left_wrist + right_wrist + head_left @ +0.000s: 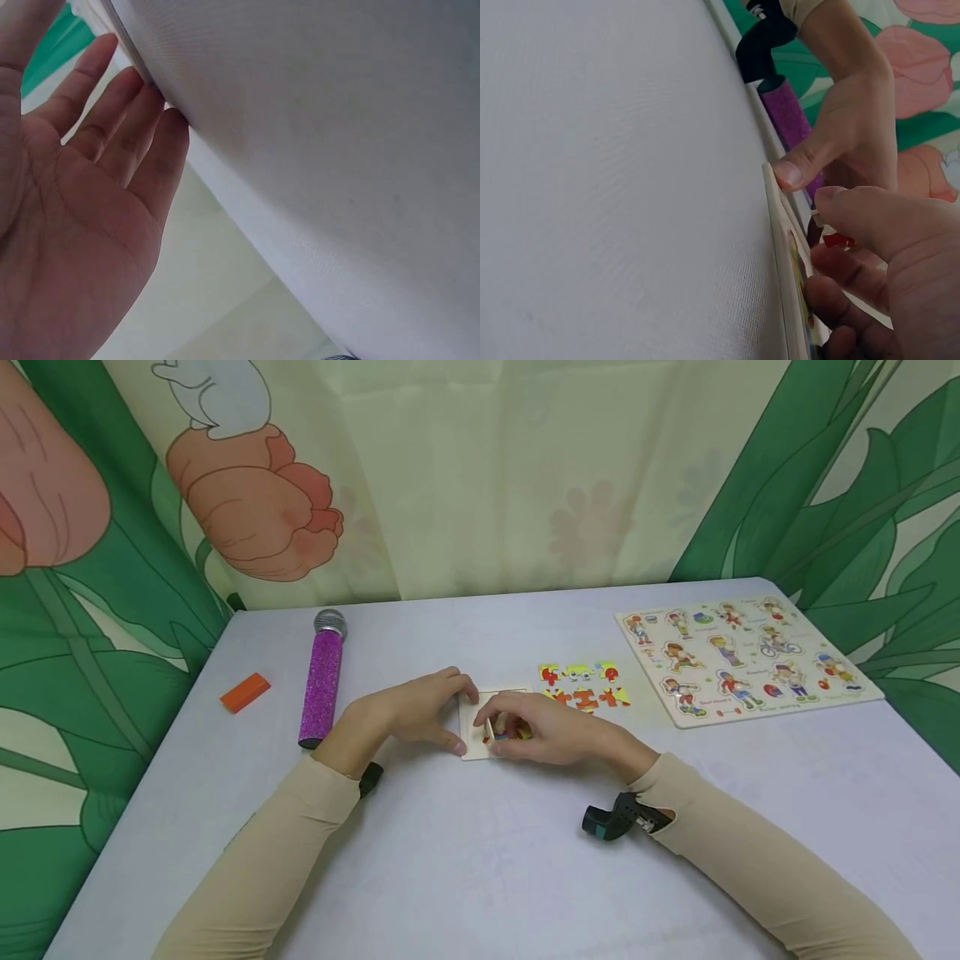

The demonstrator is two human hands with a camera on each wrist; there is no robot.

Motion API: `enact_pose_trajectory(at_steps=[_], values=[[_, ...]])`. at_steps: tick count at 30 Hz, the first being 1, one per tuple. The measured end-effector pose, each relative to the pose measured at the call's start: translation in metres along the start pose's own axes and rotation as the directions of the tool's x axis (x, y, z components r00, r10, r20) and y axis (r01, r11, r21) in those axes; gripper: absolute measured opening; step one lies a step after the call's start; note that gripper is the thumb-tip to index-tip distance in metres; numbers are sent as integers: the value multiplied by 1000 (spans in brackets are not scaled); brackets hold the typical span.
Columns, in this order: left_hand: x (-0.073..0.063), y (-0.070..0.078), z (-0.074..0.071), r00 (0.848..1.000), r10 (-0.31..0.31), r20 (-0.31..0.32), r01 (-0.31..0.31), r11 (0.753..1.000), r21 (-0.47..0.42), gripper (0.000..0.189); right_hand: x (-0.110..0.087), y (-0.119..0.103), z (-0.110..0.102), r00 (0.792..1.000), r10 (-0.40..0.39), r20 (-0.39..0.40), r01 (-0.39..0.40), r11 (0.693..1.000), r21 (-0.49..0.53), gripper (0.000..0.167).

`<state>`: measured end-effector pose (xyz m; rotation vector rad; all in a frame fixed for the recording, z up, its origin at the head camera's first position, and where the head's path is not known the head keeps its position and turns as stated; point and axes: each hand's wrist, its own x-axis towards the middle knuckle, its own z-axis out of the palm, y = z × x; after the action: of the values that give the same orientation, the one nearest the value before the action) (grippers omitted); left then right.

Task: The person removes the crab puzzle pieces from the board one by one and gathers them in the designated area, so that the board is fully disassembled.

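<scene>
A small pale wooden puzzle board (472,747) lies flat on the table between my hands. My left hand (412,708) rests at its left side, thumb on the near corner and fingers toward the far edge. In the left wrist view the fingers of the left hand (82,202) are nearly straight, their tips at the board's edge. Over the board, my right hand (555,727) pinches a small puzzle piece (489,729) between thumb and fingers, held tilted. Coloured pieces show in the board beneath that hand, partly covered. The right wrist view shows the right hand (922,255) close above the board (781,247).
Loose red and yellow jigsaw pieces (585,697) lie right of the board. A large picture puzzle board (693,668) is at the back right. On the left are a purple glitter microphone (322,685) and an orange block (245,692). A printed curtain (480,485) hangs behind the table.
</scene>
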<state>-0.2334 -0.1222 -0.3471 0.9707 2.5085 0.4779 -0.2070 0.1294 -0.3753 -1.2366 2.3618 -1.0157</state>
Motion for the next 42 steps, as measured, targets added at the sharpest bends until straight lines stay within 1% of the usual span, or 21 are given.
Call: enact_pose_trajectory(at_steps=[11, 14, 18, 24, 31, 37, 42], values=[[1, -2, 3, 1000, -11, -3, 11, 1000, -3, 71, -3, -6, -3, 999, 29, -37, -28, 999, 27, 35], [2, -2, 3, 1000, -7, -6, 7, 1000, -3, 71, -6, -6, -7, 997, 45, -56, -42, 997, 61, 36], [2, -2, 3, 1000, -10, -6, 10, 1000, -7, 70, -10, -5, -15, 995, 48, -82, -39, 994, 100, 38], [2, -1, 2, 1000, -29, 5, 29, 1000, -2, 71, -14, -4, -24, 996, 21, -90, -13, 997, 82, 38], [2, 1, 1, 1000, -27, 5, 27, 1000, -9, 72, -20, -2, -29, 996, 33, -80, -28, 998, 60, 39], [2, 1, 1, 999, -35, 8, 35, 999, -9, 71, -26, 3, -33, 995, 29, -97, -26, 999, 32, 43], [3, 0, 2, 999, -45, 11, 45, 999, -13, 71, -30, 6, -35, 994, 48, -98, -47, 999, 11, 46]])
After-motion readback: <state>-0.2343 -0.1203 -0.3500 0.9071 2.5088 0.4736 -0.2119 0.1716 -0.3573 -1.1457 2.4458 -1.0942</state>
